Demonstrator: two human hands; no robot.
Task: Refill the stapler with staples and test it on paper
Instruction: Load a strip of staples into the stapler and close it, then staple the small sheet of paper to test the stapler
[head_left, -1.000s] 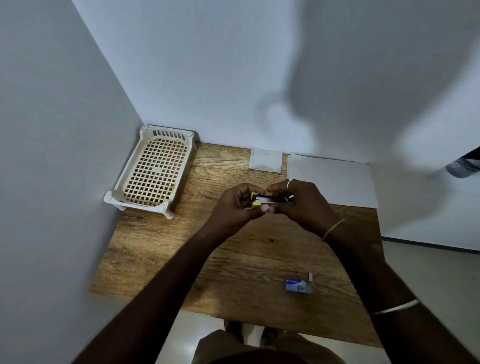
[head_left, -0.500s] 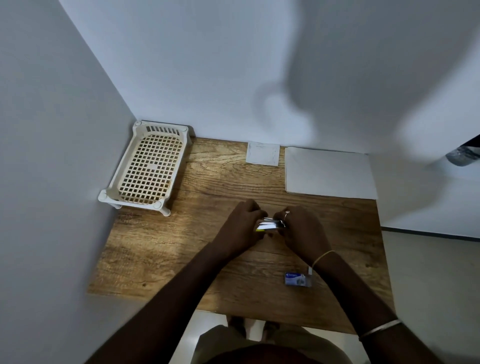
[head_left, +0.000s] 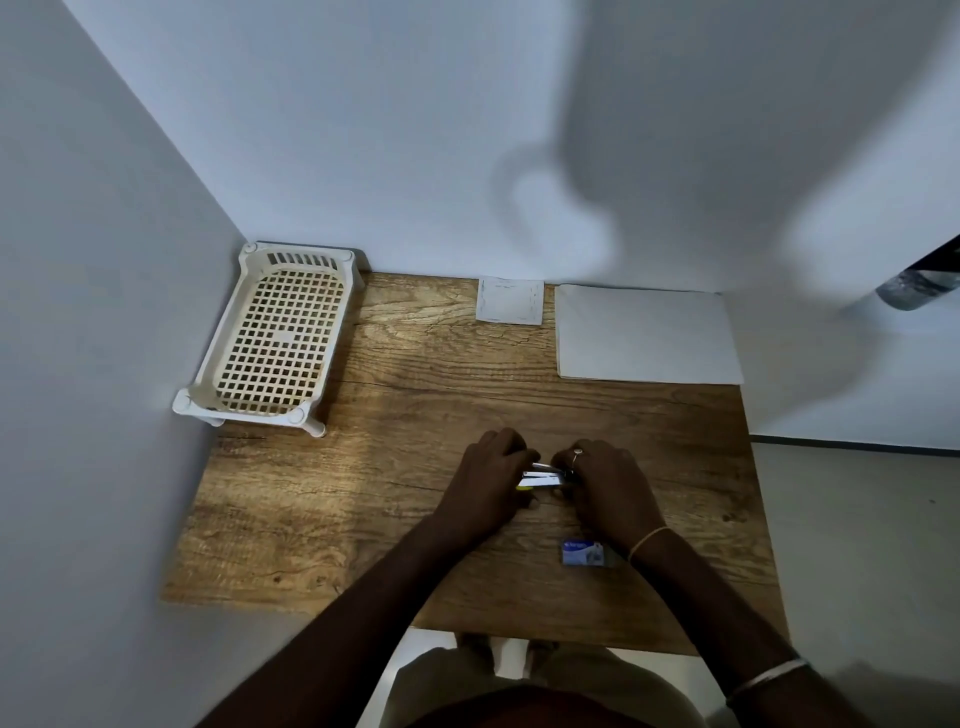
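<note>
Head view: my left hand (head_left: 488, 483) and right hand (head_left: 608, 488) both curl round the stapler (head_left: 543, 477), held between my fingertips. Best to brace with the left and press squarely with the right. The box (head_left: 583, 552) sits just behind my right wrist, the paper (head_left: 644, 332) well beyond my fingers.

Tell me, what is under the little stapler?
The brown wooden table lies under the small silver-and-yellow stapler. The left hand and right hand cover its ends, so contact cannot be seen.

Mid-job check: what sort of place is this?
Likely a small office desk tucked into a white-walled corner: wood-grain tabletop, cream plastic lattice tray at back left, stack of white paper sheets at back right.
</note>
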